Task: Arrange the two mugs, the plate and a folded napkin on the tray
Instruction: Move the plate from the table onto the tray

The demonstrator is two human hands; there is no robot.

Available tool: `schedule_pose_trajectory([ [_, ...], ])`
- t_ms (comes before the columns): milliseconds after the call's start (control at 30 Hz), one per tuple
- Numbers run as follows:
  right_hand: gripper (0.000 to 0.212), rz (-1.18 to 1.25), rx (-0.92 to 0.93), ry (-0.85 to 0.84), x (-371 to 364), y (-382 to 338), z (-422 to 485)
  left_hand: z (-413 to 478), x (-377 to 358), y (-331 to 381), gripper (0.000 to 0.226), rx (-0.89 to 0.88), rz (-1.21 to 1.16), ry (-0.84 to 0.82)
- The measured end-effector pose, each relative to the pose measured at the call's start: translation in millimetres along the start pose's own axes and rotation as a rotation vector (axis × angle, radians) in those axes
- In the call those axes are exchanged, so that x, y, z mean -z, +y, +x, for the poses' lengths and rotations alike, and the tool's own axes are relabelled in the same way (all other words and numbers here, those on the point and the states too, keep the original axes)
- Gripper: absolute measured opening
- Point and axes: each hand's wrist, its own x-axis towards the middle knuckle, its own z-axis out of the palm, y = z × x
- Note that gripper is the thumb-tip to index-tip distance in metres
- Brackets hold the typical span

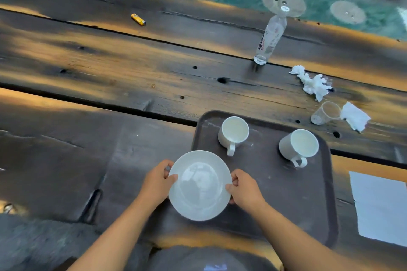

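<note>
A white plate (200, 185) hangs over the left edge of the dark tray (275, 193); whether it touches the tray I cannot tell. My left hand (158, 182) grips its left rim and my right hand (244, 189) grips its right rim, thumbs on top. Two white mugs stand upright at the tray's far side: one (234, 134) toward the left and one (299, 145) toward the right, both handles pointing at me. A flat white napkin (381, 207) lies on the table to the right of the tray.
On the wooden table beyond the tray stand a clear water bottle (271, 37) and a yellow lighter (138, 19). Crumpled tissues (312, 82), a tipped clear cup (326, 113) and another tissue (354, 116) lie at the right.
</note>
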Motion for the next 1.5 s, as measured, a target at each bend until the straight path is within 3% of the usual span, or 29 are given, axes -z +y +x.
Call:
schedule_pose_trajectory([
  [333,0.004,0.069,-0.067,0.101,26,51,-10,-3,-44,23,0.012,-0.072,0.077,-0.079],
  [733,0.003,0.024,-0.097,0.133,25,63,-7,8,-54,26,0.012,-0.125,0.253,-0.121],
  [967,0.005,-0.001,-0.087,0.131,21,61,-5,8,-58,27,0.012,-0.213,0.444,-0.076],
  [1500,0.002,0.079,-0.117,0.114,22,63,-1,10,-64,28,0.014,-0.199,0.553,-0.047],
])
